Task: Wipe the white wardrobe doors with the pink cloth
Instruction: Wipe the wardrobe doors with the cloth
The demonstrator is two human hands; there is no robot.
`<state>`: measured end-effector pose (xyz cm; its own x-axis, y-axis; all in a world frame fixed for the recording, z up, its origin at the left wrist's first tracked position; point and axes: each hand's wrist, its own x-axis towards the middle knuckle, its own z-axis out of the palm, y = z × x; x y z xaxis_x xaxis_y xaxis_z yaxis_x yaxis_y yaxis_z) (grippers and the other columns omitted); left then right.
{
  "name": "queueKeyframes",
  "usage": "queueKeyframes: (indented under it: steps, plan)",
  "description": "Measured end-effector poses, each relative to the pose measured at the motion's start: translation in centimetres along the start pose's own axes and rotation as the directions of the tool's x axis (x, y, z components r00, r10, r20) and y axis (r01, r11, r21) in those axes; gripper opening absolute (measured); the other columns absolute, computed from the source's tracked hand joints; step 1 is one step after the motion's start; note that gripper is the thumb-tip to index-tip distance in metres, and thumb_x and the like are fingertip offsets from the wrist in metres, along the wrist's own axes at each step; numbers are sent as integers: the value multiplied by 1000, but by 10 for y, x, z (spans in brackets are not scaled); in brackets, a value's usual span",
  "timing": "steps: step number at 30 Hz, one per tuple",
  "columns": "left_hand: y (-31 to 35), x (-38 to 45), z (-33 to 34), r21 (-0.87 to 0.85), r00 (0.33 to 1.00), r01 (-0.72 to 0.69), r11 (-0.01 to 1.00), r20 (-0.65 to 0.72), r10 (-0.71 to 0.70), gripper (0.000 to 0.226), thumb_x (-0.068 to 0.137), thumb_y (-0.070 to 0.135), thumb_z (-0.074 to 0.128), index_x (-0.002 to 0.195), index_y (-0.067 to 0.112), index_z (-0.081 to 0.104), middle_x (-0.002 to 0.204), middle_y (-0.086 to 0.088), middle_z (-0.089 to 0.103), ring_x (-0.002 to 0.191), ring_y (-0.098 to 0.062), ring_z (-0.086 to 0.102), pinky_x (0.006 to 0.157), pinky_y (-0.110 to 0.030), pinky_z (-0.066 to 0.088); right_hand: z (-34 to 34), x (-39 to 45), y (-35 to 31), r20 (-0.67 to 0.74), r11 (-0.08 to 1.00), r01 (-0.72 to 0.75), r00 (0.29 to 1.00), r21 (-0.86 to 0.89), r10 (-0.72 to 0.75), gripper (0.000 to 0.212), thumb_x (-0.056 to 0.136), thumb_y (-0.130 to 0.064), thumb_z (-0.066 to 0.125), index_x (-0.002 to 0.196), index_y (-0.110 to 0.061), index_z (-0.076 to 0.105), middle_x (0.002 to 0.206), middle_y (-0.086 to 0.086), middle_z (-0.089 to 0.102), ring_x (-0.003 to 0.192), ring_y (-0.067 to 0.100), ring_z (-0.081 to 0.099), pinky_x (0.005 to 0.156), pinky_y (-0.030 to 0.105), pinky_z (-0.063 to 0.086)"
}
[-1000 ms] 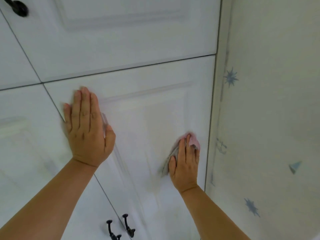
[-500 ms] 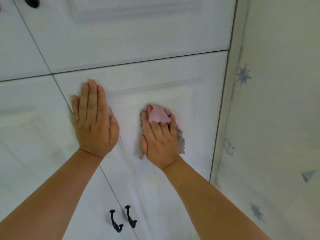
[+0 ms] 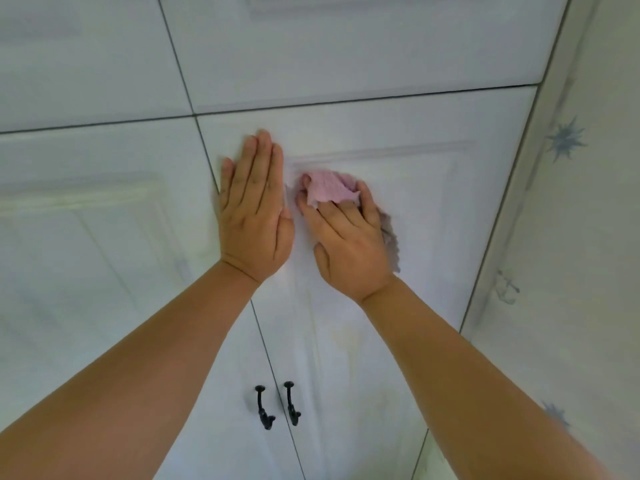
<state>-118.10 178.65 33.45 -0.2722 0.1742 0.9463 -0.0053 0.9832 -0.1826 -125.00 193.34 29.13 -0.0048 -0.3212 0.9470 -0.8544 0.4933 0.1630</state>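
Two bare forearms of mine come up from the bottom of the view, both reaching to the white panelled wardrobe door (image 3: pixel 398 323) on the right of the lower pair. Nearest to me are two small black metal handles (image 3: pixel 278 405), one on each side of the gap between the lower doors, sitting just beside each other.

Further up, my left hand (image 3: pixel 254 213) lies flat on the door, fingers straight and together, palm pressed against the paint right next to the vertical gap. It holds nothing.

My right hand (image 3: pixel 349 244) is just beside it, nearly touching thumb to thumb. That one presses the crumpled pink cloth (image 3: pixel 330 190) onto the door, inside the top left corner of the raised panel moulding. Cloth bunches over my fingertips and a greyish edge of it sticks out on the right of my hand. Fingers look mostly spread over it, a bit bent at the tips.

Beyond that is the horizontal gap, then the white upper cupboard doors (image 3: pixel 346 46). Off to the right runs pale wallpaper with blue star shapes (image 3: pixel 566 138).
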Motion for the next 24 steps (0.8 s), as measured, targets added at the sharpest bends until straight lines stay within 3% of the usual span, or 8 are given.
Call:
queueKeyframes:
  steps: [5, 9, 16, 18, 20, 22, 24]
  plan:
    - [-3, -4, -15, -271, 999, 14, 962, 39, -4, 58, 93, 10, 34, 147, -11, 31, 156, -27, 29, 148, -40, 25, 123, -53, 11, 17, 5, -20, -103, 992, -110, 989, -63, 103, 47, 92, -13, 40, 129, -8, 67, 113, 6, 72, 95, 30, 66, 119, 53, 27]
    - [-2, -34, -23, -323, 999, 39, 945, -3, -42, 56, 91, 6, 35, 146, -6, 35, 153, -22, 36, 146, -37, 32, 122, -56, 14, 19, 6, -25, -80, 984, -113, 991, -137, 102, 51, 88, -16, 42, 134, -8, 64, 109, 4, 70, 93, 28, 63, 115, 57, 32]
    - [0, -73, -7, -251, 990, 137, 958, -3, -143, 60, 92, 14, 36, 150, 0, 29, 156, -18, 36, 147, -33, 32, 122, -58, 12, 25, 30, -34, -19, 994, -3, 1000, -113, 1, 44, 98, -22, 39, 126, -6, 69, 121, 5, 70, 112, 26, 62, 118, 57, 28]
    - [5, -73, -3, -252, 990, 129, 959, -28, -141, 60, 93, 16, 36, 150, -1, 27, 156, -20, 36, 148, -34, 30, 122, -58, 10, 33, -8, -35, 29, 992, 36, 999, -122, -32, 40, 97, -24, 46, 128, -10, 68, 123, 1, 69, 113, 21, 60, 120, 56, 25]
    - [8, -83, 2, -227, 990, 123, 966, -42, -136, 61, 93, 17, 36, 150, -3, 26, 156, -22, 34, 148, -36, 28, 122, -58, 8, 42, -71, -39, 129, 987, 92, 989, -131, -75, 43, 92, -22, 57, 134, -14, 65, 136, -2, 63, 125, 17, 56, 122, 53, 20]
    - [9, -102, 6, -200, 994, 99, 975, -33, -108, 64, 92, 18, 37, 151, -4, 24, 158, -22, 31, 149, -36, 25, 122, -59, 6, 45, -130, -47, 224, 982, 145, 968, -125, -114, 49, 90, -17, 54, 138, -16, 61, 148, -3, 53, 139, 16, 47, 125, 51, 14]
    - [7, -113, 7, -174, 995, 84, 981, -45, -93, 65, 92, 17, 38, 151, -5, 23, 159, -21, 29, 150, -35, 24, 121, -61, 5, 42, -138, -42, 241, 978, 178, 959, -111, -148, 53, 88, -17, 54, 141, -18, 59, 148, -4, 53, 140, 15, 46, 125, 51, 15]
